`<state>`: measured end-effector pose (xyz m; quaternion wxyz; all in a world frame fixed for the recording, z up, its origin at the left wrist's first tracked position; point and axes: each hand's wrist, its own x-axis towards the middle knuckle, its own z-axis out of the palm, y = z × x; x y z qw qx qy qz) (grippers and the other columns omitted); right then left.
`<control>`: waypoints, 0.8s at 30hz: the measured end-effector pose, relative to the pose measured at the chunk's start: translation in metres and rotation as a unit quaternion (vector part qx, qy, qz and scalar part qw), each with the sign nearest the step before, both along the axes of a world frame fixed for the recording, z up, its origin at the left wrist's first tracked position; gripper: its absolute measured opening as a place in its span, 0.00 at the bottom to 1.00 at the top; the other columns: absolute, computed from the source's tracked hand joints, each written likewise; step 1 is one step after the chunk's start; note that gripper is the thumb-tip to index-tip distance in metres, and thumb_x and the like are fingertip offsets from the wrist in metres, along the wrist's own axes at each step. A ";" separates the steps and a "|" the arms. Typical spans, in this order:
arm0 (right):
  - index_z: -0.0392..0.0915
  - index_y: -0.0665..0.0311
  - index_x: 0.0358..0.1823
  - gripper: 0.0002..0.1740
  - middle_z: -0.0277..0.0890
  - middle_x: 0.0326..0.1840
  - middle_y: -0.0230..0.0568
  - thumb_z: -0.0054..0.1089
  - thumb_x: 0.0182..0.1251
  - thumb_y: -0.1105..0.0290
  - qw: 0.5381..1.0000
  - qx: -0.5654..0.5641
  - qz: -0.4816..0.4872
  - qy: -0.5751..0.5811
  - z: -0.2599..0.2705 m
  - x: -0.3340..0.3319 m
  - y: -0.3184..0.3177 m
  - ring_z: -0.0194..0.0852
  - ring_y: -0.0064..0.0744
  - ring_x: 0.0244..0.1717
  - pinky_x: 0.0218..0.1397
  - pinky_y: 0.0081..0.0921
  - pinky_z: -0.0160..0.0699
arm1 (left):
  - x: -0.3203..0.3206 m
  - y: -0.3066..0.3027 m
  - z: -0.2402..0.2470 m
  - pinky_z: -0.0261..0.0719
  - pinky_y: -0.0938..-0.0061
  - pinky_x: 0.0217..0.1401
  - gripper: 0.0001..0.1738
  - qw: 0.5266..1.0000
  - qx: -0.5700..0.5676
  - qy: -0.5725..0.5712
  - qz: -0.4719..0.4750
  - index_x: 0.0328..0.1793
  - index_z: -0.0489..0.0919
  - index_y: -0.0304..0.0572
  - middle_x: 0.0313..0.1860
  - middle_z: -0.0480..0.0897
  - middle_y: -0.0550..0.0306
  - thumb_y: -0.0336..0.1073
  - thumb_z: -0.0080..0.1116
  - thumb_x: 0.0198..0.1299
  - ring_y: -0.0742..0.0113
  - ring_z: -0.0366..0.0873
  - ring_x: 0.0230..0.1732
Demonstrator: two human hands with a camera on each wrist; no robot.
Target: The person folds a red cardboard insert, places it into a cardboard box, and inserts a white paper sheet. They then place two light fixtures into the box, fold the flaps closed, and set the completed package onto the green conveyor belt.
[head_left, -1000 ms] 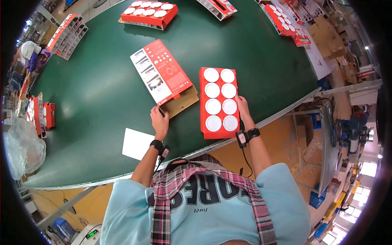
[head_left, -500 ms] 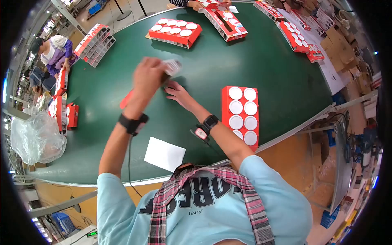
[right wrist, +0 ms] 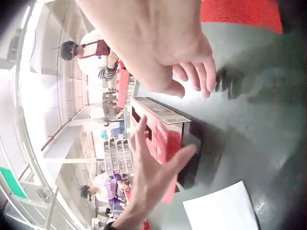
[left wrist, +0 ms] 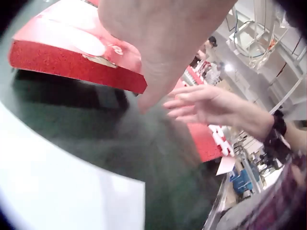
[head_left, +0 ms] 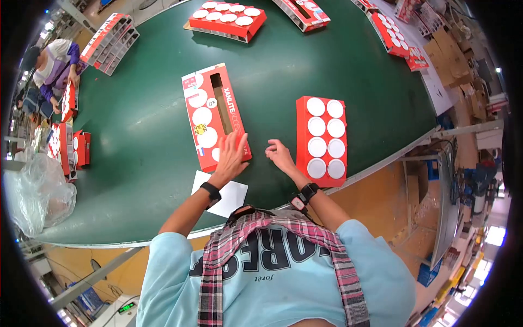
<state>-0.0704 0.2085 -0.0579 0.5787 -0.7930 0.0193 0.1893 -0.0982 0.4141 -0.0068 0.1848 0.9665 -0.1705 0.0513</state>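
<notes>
The red and white carton (head_left: 204, 117) lies flat with its window face up; the left hand (head_left: 231, 157) rests on its near right corner, fingers extended. Just right of the carton the right hand (head_left: 281, 157) hovers with loosely bent fingers, holding nothing. Beside it lies a red tray (head_left: 322, 177) bearing several round white discs. In the left wrist view the carton's red side (left wrist: 72, 67) shows beyond the left hand (left wrist: 163, 43). The right wrist view shows the left hand's (right wrist: 153, 167) spread thumb and fingers at the carton (right wrist: 165, 139), whose end nearest that camera has a raised flap.
A white sheet (head_left: 231, 197) lies near the front edge of the green table (head_left: 136, 180). Several disc-filled red boxes, one at the back (head_left: 218, 25), stand around the far side. A clear plastic bag (head_left: 46, 193) is at left, with a person (head_left: 54, 65) beyond.
The carton has turned over from its printed back to its window face. Both hands reached forward over the table, then came back toward the body; the right hand has left the tray.
</notes>
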 end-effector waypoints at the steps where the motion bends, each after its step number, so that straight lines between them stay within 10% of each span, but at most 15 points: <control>1: 0.66 0.69 0.57 0.22 0.75 0.45 0.45 0.56 0.60 0.75 0.998 -0.033 0.009 -0.047 0.008 -0.003 -0.002 0.78 0.35 0.43 0.45 0.29 0.77 | -0.011 0.010 -0.005 0.51 0.47 0.70 0.52 1.000 0.017 0.005 0.010 0.73 0.56 0.44 0.69 0.57 0.41 0.36 0.72 0.39 0.46 0.56 0.70; 8: 0.65 0.64 0.58 0.25 0.69 0.49 0.50 0.56 0.58 0.76 0.890 -0.214 -0.185 -0.357 0.029 0.025 -0.085 0.64 0.50 0.56 0.59 0.42 0.64 | 0.001 0.065 -0.016 0.68 0.59 0.62 0.30 0.998 -0.015 -0.041 -0.038 0.65 0.67 0.43 0.62 0.71 0.49 0.28 0.55 0.52 0.51 0.67 0.62; 11: 0.65 0.67 0.59 0.28 0.67 0.54 0.50 0.61 0.56 0.70 0.861 -0.348 -0.237 -0.285 0.039 0.049 -0.141 0.63 0.50 0.57 0.60 0.48 0.62 | 0.032 0.056 0.030 0.75 0.58 0.42 0.18 0.993 -0.041 0.108 -0.007 0.57 0.69 0.40 0.42 0.79 0.45 0.31 0.52 0.59 0.46 0.76 0.44; 16: 0.69 0.71 0.57 0.31 0.72 0.54 0.58 0.55 0.62 0.53 0.897 -0.351 -0.269 0.015 -0.016 0.087 -0.220 0.68 0.55 0.57 0.62 0.51 0.60 | 0.084 0.056 0.019 0.73 0.55 0.42 0.15 0.992 -0.094 0.086 -0.008 0.54 0.70 0.38 0.40 0.78 0.39 0.31 0.47 0.61 0.41 0.76 0.41; 24: 0.69 0.73 0.56 0.27 0.70 0.54 0.65 0.54 0.64 0.57 0.920 -0.293 -0.256 -0.050 -0.017 0.053 -0.167 0.68 0.60 0.57 0.60 0.45 0.66 | 0.141 0.065 0.012 0.72 0.52 0.39 0.15 0.994 -0.101 0.049 -0.006 0.54 0.72 0.38 0.31 0.79 0.37 0.34 0.45 0.63 0.40 0.77 0.36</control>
